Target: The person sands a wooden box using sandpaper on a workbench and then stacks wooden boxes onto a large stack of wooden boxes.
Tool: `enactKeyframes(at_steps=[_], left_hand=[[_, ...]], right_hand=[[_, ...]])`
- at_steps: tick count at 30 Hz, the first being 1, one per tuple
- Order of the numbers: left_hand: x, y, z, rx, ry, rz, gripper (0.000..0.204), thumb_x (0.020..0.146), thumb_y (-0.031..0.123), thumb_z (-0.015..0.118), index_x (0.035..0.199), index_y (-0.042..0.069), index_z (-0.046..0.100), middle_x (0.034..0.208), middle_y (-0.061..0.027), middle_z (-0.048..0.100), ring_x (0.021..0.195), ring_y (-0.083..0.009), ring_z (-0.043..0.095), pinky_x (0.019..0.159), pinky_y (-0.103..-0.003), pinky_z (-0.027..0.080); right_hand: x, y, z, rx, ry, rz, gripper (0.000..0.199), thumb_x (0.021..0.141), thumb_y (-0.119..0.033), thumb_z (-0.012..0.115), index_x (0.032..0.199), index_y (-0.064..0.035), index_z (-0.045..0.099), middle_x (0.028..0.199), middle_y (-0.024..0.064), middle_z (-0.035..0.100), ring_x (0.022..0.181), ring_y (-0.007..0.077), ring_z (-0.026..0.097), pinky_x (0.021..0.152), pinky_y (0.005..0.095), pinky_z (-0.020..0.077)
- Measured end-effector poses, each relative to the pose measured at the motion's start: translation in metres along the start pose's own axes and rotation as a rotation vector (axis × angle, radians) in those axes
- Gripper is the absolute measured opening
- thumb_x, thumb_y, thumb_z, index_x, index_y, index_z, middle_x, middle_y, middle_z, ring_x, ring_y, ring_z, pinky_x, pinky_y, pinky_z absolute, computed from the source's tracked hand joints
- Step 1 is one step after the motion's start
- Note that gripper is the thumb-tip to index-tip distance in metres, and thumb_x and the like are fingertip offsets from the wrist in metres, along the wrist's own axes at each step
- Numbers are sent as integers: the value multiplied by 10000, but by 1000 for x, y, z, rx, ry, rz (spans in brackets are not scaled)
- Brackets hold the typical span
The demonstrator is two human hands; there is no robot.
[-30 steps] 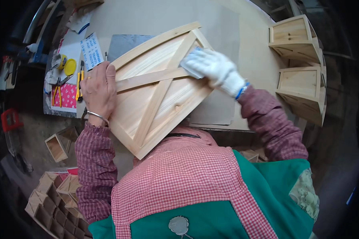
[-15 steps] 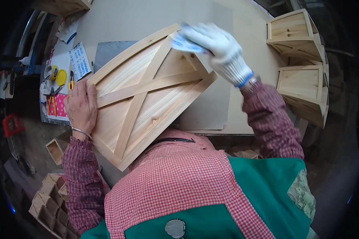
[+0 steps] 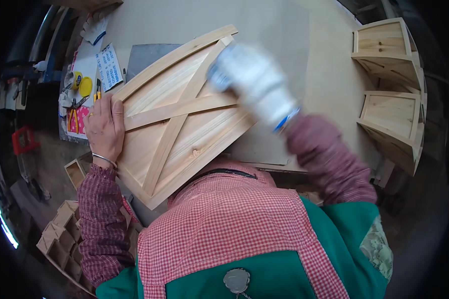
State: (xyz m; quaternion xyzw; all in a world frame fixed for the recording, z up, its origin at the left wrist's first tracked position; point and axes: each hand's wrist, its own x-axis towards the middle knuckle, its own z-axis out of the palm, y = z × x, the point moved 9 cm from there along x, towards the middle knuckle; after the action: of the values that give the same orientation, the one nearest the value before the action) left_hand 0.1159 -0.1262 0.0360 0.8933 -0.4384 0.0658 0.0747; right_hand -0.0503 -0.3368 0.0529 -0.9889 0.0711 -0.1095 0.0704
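Note:
A pale wooden panel (image 3: pixel 149 118) with a curved top edge and crossed slats rests tilted between the workbench and my apron. My bare left hand (image 3: pixel 105 130) grips its left edge, thumb on the front face and fingers around the side. In a white knitted glove, my right hand (image 3: pixel 264 87) is smeared by motion over the panel's upper right part. It holds a piece of sandpaper (image 3: pixel 219 70), white-backed with blue print, against or just above the slats. The glove hides the panel's far right corner.
Wooden boxes with framed sides (image 3: pixel 390 107) line the bench's right edge. On the left lie a sandpaper sheet (image 3: pixel 110 66), yellow-handled pliers (image 3: pixel 74 118), a yellow lid (image 3: pixel 86 86) and a spare glove (image 3: pixel 94 31). Stacked wooden pieces (image 3: pixel 60 239) stand low at the left.
My right hand has swept down and to the left across the panel with the sandpaper. My left hand keeps its grip. The whole view has shifted slightly.

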Motion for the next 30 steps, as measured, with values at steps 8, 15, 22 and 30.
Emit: enactKeyframes(at_steps=[8, 15, 22, 30], left_hand=[[2, 4, -1, 7, 15, 24, 311, 967, 319, 445, 1126, 75, 555, 948, -119, 604, 909, -287, 568, 780, -407, 393], [-1, -2, -1, -17, -20, -12, 301, 960, 312, 463, 1114, 72, 556, 977, -119, 598, 913, -287, 563, 787, -413, 393], [3, -4, 4, -21, -74, -29, 312, 958, 315, 466, 1121, 64, 555, 1007, -105, 592, 913, -287, 559, 794, -412, 393], [0, -9, 0, -52, 9, -6, 309, 956, 316, 468, 1115, 67, 560, 996, -103, 587, 912, -282, 558, 787, -402, 390]], right_hand=[[1, -13, -10, 406, 35, 72, 415, 658, 77, 536, 1047, -27, 634, 1008, 144, 646, 1010, 263, 613, 929, 380, 469], [19, -28, -44, 584, 262, 68, 420, 683, 88, 521, 1064, -50, 630, 989, 136, 640, 927, 273, 627, 908, 392, 483], [9, -113, -14, 535, -17, -185, 418, 732, 18, 543, 1137, -71, 603, 1062, 134, 626, 1009, 257, 602, 956, 364, 462], [52, -76, 7, -55, -34, -422, 455, 824, -56, 480, 1278, -82, 491, 1287, 79, 537, 1207, 193, 491, 1060, 333, 380]])
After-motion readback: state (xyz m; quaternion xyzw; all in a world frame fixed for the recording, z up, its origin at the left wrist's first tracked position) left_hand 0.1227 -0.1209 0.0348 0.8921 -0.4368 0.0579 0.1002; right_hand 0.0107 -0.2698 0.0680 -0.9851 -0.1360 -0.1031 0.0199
